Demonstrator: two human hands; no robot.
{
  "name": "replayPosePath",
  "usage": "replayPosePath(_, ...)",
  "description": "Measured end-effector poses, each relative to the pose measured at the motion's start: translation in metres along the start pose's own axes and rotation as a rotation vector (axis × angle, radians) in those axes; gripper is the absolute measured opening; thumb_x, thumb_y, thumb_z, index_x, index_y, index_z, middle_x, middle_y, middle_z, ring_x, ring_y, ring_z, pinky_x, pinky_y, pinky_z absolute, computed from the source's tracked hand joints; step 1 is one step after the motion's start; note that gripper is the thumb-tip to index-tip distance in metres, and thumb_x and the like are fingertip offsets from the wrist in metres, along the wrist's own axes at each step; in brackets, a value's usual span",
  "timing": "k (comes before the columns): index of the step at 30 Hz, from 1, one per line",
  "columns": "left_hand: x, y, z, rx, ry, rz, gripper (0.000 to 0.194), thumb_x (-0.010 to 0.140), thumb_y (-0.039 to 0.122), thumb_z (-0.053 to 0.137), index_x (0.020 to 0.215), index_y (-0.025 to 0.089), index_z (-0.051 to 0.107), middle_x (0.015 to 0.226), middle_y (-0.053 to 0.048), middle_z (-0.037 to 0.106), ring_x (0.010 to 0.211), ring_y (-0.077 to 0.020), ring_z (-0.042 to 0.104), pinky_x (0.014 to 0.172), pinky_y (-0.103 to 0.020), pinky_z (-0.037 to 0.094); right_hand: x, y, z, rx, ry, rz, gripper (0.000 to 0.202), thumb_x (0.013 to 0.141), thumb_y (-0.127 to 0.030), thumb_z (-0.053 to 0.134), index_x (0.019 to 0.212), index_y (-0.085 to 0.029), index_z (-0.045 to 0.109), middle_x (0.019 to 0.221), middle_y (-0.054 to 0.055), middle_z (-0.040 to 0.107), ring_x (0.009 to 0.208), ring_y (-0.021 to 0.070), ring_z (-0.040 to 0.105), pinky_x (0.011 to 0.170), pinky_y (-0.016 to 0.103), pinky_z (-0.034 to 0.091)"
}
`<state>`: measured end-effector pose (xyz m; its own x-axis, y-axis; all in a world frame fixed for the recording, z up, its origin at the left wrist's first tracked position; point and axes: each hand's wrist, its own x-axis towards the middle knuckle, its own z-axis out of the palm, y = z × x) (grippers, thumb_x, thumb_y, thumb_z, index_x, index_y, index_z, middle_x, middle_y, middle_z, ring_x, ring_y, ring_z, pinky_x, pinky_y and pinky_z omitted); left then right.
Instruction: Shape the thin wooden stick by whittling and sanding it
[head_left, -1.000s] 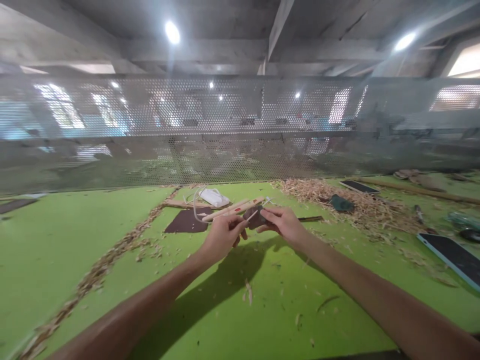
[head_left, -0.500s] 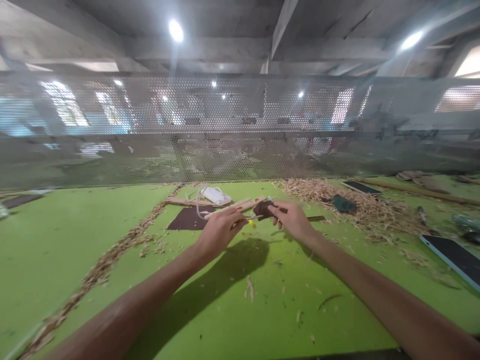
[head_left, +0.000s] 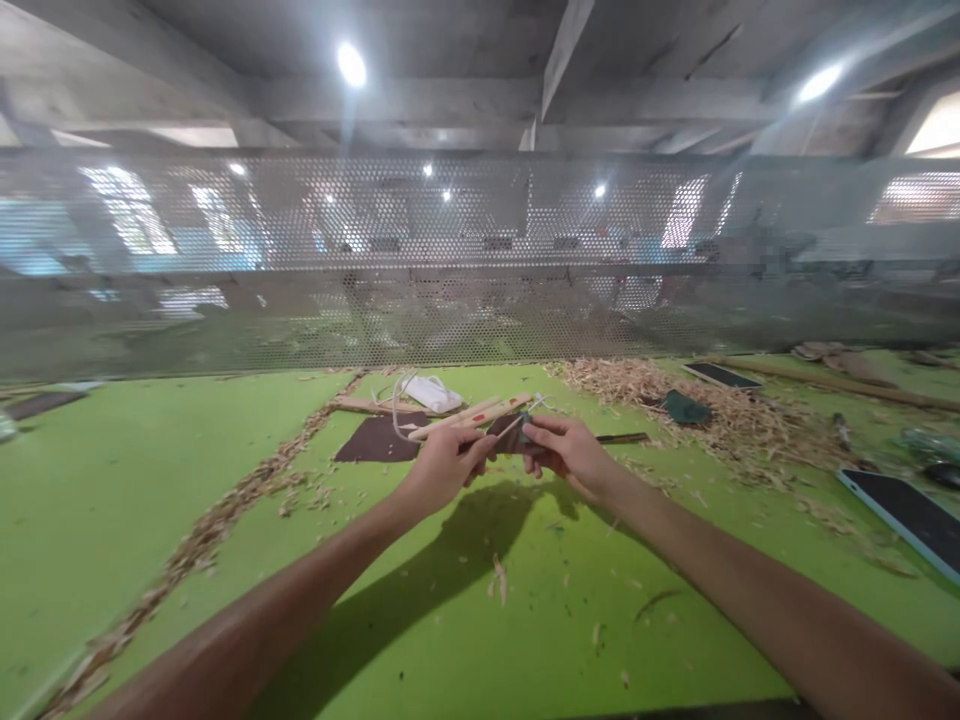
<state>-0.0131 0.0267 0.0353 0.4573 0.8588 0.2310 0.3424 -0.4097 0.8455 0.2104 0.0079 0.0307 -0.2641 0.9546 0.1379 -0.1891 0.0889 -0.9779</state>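
My left hand (head_left: pixel 448 462) is closed on a thin pale stick (head_left: pixel 507 428) that points up to the right. My right hand (head_left: pixel 566 452) pinches a dark brown piece of sheet (head_left: pixel 510 436), which lies against the stick between the two hands. Just behind them are pale wooden strips (head_left: pixel 480 412) with red marks. A flat dark brown sheet (head_left: pixel 375 440) lies left of my left hand, near a white object with a cord (head_left: pixel 431 393). Right of my right hand a thin dark rod (head_left: pixel 626 438) rests on the green table (head_left: pixel 525 600).
A heap of wood shavings (head_left: pixel 720 420) holds a dark green scrap (head_left: pixel 686 407). Two phone-like slabs lie right, one dark (head_left: pixel 724 375), one blue-edged (head_left: pixel 907 515). More shavings (head_left: pixel 247 490) run along the left seam. A perforated metal screen (head_left: pixel 450 310) stands behind the table.
My right hand has moved left and slightly down, closer to my left hand. The brown piece now appears spread flatter across the stick. The yellow bit seen between the hands is no longer visible.
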Motion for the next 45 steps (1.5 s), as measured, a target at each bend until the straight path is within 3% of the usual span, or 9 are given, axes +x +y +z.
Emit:
replayPosePath(8,0.002,-0.015,0.004,-0.06,0.004,-0.033,0.043,0.098,0.052,0.061,0.076,0.017,0.071,0.056,-0.001,0.063,0.043,-0.0101,0.047,0.041,-0.022,0.033,-0.004,-0.003,0.0,0.042,-0.019,0.053,0.018,0.084,-0.03,0.085,0.096,-0.019,0.078,0.088,0.005,0.073,0.064,0.0111,0.061,0.059,0.024,0.053)
replayPosePath(12,0.002,-0.018,0.009,-0.129,0.052,-0.085,0.044,0.097,0.053,0.063,0.076,0.016,0.071,0.06,-0.002,0.065,0.044,-0.0099,0.047,0.042,-0.022,0.035,-0.001,-0.002,-0.006,0.027,0.066,0.031,0.02,0.081,-0.028,0.085,0.099,-0.02,0.079,0.088,0.005,0.074,0.063,0.0116,0.061,0.058,0.025,0.053)
replayPosePath(20,-0.003,-0.01,0.019,-0.18,0.02,-0.161,0.047,0.093,0.057,0.066,0.075,0.015,0.071,0.059,-0.001,0.063,0.045,-0.0094,0.047,0.043,-0.022,0.034,-0.002,0.003,0.005,-0.069,0.044,-0.019,0.027,0.079,-0.037,0.088,0.096,-0.019,0.077,0.088,0.006,0.073,0.07,0.015,0.064,0.062,0.029,0.053)
replayPosePath(27,-0.008,-0.004,0.02,-0.389,-0.17,-0.257,0.045,0.092,0.059,0.067,0.084,0.016,0.072,0.064,0.003,0.061,0.045,-0.0072,0.043,0.042,-0.02,0.03,0.0,-0.001,0.005,-0.198,0.057,-0.011,0.027,0.085,-0.04,0.083,0.085,-0.02,0.065,0.058,-0.006,0.048,0.047,0.0078,0.036,0.044,0.023,0.026)
replayPosePath(30,-0.008,-0.004,0.02,-0.327,-0.158,-0.182,0.043,0.096,0.056,0.063,0.083,0.016,0.072,0.062,0.003,0.059,0.045,-0.0078,0.041,0.043,-0.021,0.029,0.0,-0.002,0.006,-0.166,0.088,-0.007,0.032,0.082,-0.043,0.083,0.084,-0.02,0.061,0.059,-0.005,0.053,0.048,0.0082,0.042,0.044,0.022,0.028)
replayPosePath(35,-0.008,-0.005,0.025,0.054,0.083,0.096,0.047,0.104,0.045,0.055,0.068,0.017,0.068,0.056,0.0,0.059,0.049,-0.0129,0.048,0.049,-0.024,0.034,-0.001,-0.003,0.015,-0.023,0.169,0.021,0.035,0.074,-0.041,0.087,0.08,-0.02,0.06,0.062,-0.003,0.058,0.048,0.0083,0.047,0.043,0.022,0.03)
replayPosePath(41,-0.004,-0.012,0.022,0.368,0.279,0.584,0.032,0.106,0.029,0.052,0.09,0.015,0.076,0.091,-0.013,0.078,0.08,-0.0224,0.068,0.075,-0.033,0.053,-0.006,-0.008,0.017,0.036,0.226,0.09,0.027,0.072,-0.026,0.088,0.079,-0.018,0.063,0.066,0.0,0.061,0.051,0.0087,0.051,0.045,0.021,0.036)
replayPosePath(43,-0.001,-0.011,0.018,0.352,0.236,0.553,0.033,0.106,0.029,0.051,0.088,0.015,0.074,0.086,-0.012,0.076,0.076,-0.0209,0.066,0.071,-0.032,0.051,-0.005,-0.008,0.013,0.029,0.212,0.084,0.026,0.074,-0.026,0.088,0.078,-0.018,0.063,0.066,0.0,0.061,0.051,0.0087,0.051,0.044,0.021,0.036)
replayPosePath(45,0.001,-0.009,0.009,0.258,0.082,0.384,0.038,0.105,0.033,0.052,0.077,0.015,0.069,0.073,-0.008,0.069,0.064,-0.0166,0.059,0.062,-0.028,0.046,-0.003,-0.007,0.007,-0.001,0.15,0.078,0.027,0.074,-0.029,0.089,0.078,-0.018,0.064,0.064,-0.001,0.061,0.049,0.0081,0.05,0.042,0.02,0.035)
